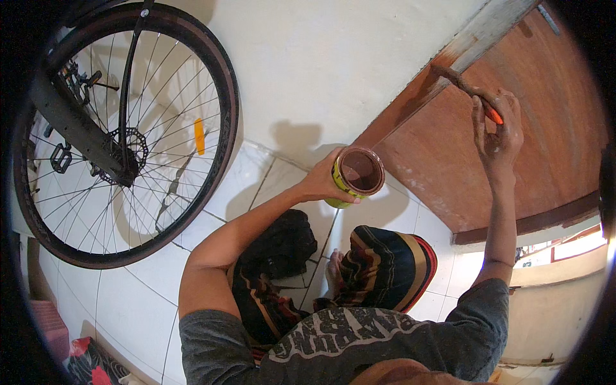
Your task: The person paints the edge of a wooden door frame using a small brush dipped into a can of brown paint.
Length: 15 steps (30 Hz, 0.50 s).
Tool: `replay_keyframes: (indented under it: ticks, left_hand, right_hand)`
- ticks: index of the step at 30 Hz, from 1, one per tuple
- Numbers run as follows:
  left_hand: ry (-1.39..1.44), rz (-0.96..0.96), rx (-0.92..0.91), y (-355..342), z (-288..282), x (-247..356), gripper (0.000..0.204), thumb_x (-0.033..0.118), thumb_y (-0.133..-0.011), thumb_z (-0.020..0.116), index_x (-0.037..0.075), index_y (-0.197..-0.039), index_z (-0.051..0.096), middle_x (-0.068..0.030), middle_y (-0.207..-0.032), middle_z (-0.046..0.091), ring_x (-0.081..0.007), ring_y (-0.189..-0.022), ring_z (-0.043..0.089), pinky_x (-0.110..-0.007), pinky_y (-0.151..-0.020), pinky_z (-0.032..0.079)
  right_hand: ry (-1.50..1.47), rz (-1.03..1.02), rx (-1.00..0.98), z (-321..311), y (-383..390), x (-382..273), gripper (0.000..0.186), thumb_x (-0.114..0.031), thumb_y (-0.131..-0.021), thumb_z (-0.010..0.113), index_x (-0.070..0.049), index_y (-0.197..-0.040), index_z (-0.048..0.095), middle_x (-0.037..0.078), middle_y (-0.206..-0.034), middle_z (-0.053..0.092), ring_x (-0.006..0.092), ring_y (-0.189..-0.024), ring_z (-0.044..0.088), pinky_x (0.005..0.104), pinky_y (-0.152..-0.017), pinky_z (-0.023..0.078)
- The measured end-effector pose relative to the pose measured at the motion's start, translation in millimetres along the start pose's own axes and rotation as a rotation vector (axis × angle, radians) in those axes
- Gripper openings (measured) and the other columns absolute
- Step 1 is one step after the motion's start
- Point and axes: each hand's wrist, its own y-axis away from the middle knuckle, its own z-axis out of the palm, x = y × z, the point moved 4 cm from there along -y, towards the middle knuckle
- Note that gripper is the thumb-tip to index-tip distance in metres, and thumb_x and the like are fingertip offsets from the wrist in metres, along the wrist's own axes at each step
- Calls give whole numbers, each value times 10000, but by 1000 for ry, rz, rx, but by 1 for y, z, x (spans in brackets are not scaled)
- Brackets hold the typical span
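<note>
My left hand (319,179) is wrapped round a yellow-green paint can (343,196), held upright over the floor. Brown paint (360,172) shows inside it and coats the rim. My right hand (500,131), raised to the right, grips a paintbrush (467,87) stained brown, with an orange part at its handle end. The brush's tip meets the door frame (410,102) or lies just in front of it; I cannot tell which. Reddish brown covers the frame's lower stretch, while its upper stretch (476,40) is paler and patchy. Beside it is a brown door (443,151).
A bicycle wheel (232,122) with an orange reflector stands at the left, against a cream wall (289,70). White tiles (135,289) cover the floor under my bent legs. Daylight shows through an opening (577,247) at the right. Red and dark cloth (90,359) lies at the lower left.
</note>
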Motion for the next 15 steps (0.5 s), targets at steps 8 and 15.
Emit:
replay_keyframes:
  ticks: [8,15]
  left_hand:
    - [-27,4,-16,-2,0,-1,1117,418,-487,938,42,-1373,372,-154,-1296,516,-296,-1216,515,-398,-1032,405]
    - [-12,-8,-13,0,-1,2,1123,419,-487,938,40,-1376,366,-159,-1319,495,-301,-1237,495,-399,-1047,391]
  right_hand:
    - [-114,158,-145,14,9,10,147,6,-858,685,-7,-1004,671,125,-894,667,222,-833,647,326,-820,508]
    - [136,-23,121,-22,-15,10,143,-6,-862,687,-15,-1004,675,103,-928,694,236,-867,660,350,-844,515]
